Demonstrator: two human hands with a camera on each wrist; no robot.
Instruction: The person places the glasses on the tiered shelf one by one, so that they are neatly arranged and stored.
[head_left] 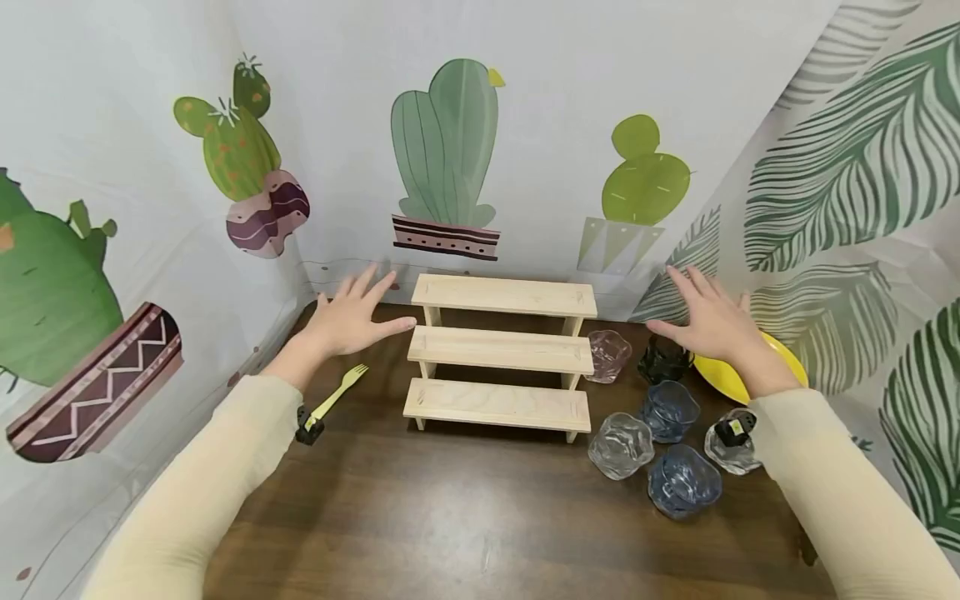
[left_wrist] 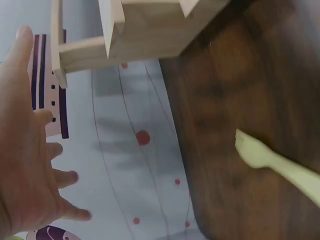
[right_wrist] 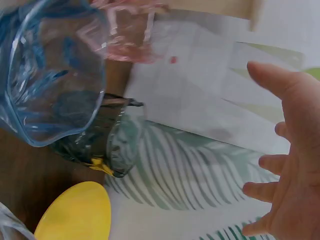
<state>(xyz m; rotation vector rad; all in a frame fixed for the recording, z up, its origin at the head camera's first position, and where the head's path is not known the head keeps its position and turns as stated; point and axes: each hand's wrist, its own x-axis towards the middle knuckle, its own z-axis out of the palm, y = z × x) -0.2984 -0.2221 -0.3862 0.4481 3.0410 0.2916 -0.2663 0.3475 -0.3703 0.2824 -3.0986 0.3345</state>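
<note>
Printed cloth (head_left: 547, 125), cactus and leaf motifs, behind dark wood-grain table (head_left: 450, 517). Three-step stand (head_left: 498, 406), flat pale-wood planks, back-centre. Round yellow plate (head_left: 716, 379), part-hidden by right forearm (head_left: 761, 362). Left hand (head_left: 345, 321) raised, fingers apart, near stand's left end; right hand (head_left: 708, 321) same, near dark cup (head_left: 662, 367). Wavy see-through blue cups (head_left: 684, 482), clear cups (head_left: 621, 447), pink cup (head_left: 609, 357) right of stand. Slim pale-yellow fork (left_wrist: 275, 163) near left hand.
</note>
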